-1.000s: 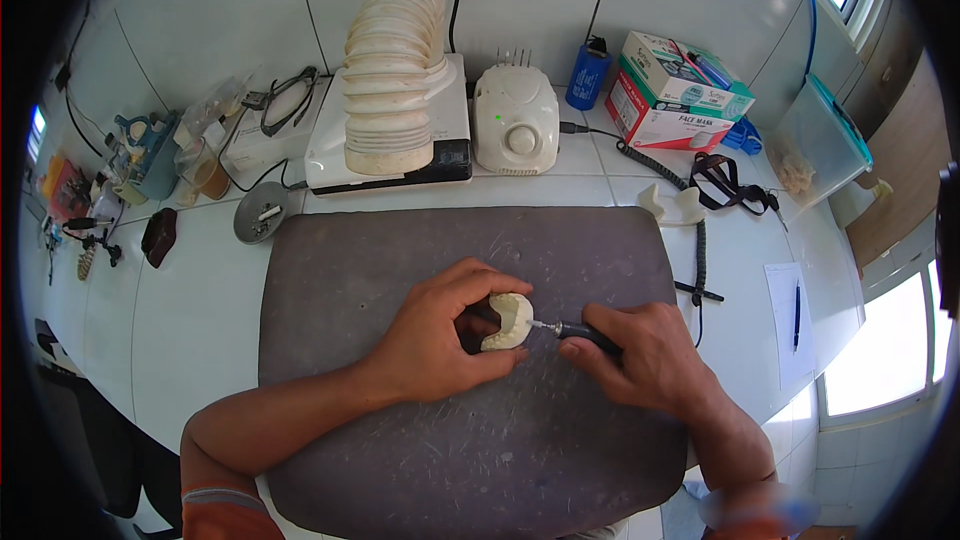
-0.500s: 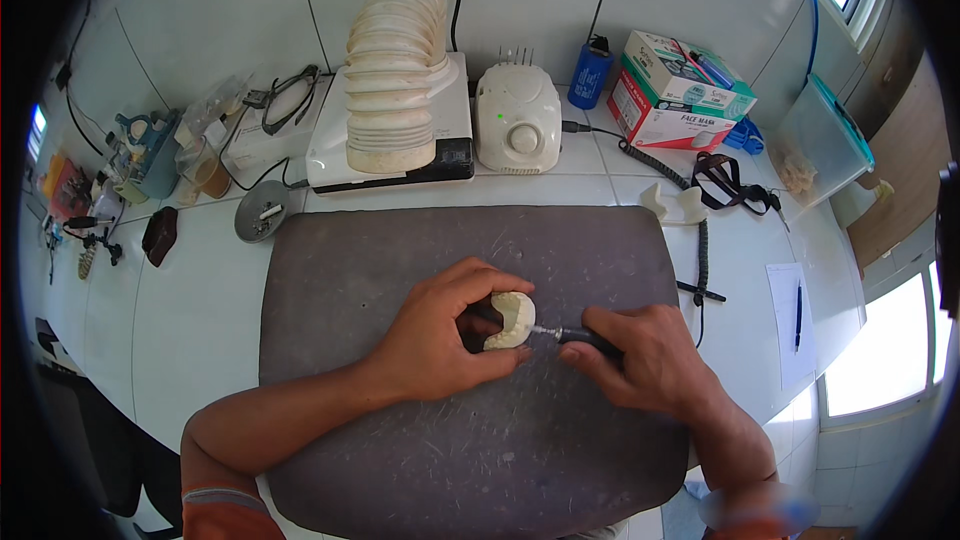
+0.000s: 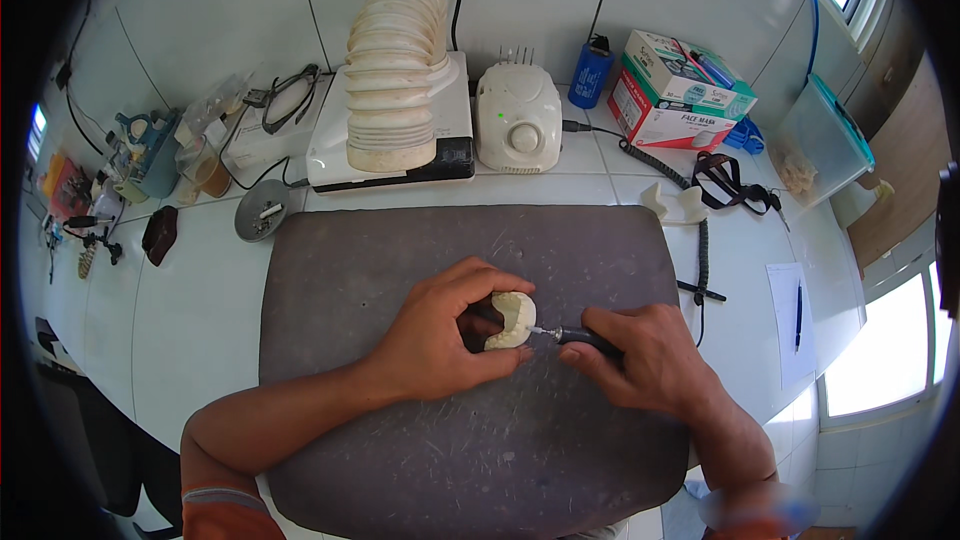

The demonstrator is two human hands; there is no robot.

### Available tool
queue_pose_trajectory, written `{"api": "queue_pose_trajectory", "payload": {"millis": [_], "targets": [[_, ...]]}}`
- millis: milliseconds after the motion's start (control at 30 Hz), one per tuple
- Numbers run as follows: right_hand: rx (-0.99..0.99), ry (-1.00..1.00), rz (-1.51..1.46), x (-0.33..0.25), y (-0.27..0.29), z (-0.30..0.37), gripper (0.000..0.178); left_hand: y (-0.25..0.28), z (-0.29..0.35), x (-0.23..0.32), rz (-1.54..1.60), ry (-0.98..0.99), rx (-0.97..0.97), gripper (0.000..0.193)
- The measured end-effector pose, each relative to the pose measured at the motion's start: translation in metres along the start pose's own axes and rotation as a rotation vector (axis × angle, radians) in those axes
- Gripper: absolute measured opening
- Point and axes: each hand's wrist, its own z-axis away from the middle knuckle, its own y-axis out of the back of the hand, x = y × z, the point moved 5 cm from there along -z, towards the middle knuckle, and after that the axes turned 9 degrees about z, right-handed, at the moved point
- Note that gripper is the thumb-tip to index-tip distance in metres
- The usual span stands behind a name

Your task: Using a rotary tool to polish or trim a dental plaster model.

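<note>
Over the middle of a dark grey mat (image 3: 400, 470), my left hand (image 3: 440, 335) is closed round a cream-coloured dental cast (image 3: 515, 320), thumb and fingertips at its edges. The cast is curved like an arch, its outer side facing right. My right hand (image 3: 640, 355) grips a black rotary handpiece (image 3: 590, 339) with a thin metal shank. The tip of its bit meets the outer side of the cast; whether it presses in is too small to tell.
Behind the mat stand a white extractor with a ribbed hose (image 3: 395, 70), a white control box (image 3: 518, 120), a blue bottle (image 3: 591, 72) and stacked mask boxes (image 3: 675, 100). A round grey dish (image 3: 262, 211) lies left; a coiled cord (image 3: 703, 260) and paper with a pen (image 3: 790, 325) lie right.
Hardly anything differs. Both hands keep their places, with the handpiece tip still at the cast's outer side.
</note>
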Motion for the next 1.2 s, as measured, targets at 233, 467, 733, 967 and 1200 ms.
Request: {"api": "queue_pose_trajectory", "payload": {"millis": [233,467,733,967,1200], "targets": [[-0.006,-0.006,-0.001,0.0,0.0004,-0.0004,0.049,-0.0001,0.0005,-0.0005,0.007,0.019,-0.004,0.059],[-0.004,0.008,-0.001,-0.001,0.0007,-0.0008,0.049,0.0002,0.0002,0.0001,-0.006,0.018,-0.004,0.059],[0.008,-0.018,-0.004,0.0012,0.0006,-0.0013,0.05,0.0,0.0002,-0.001,0.006,0.011,-0.006,0.059],[0.032,0.004,-0.012,0.0002,0.0014,-0.0016,0.051,-0.0004,0.0002,-0.0009,-0.006,-0.006,-0.014,0.059],[0.005,-0.032,-0.019,0.0032,0.0007,-0.0013,0.051,-0.0009,-0.0002,0.0,-0.016,-0.01,-0.024,0.06]]}}
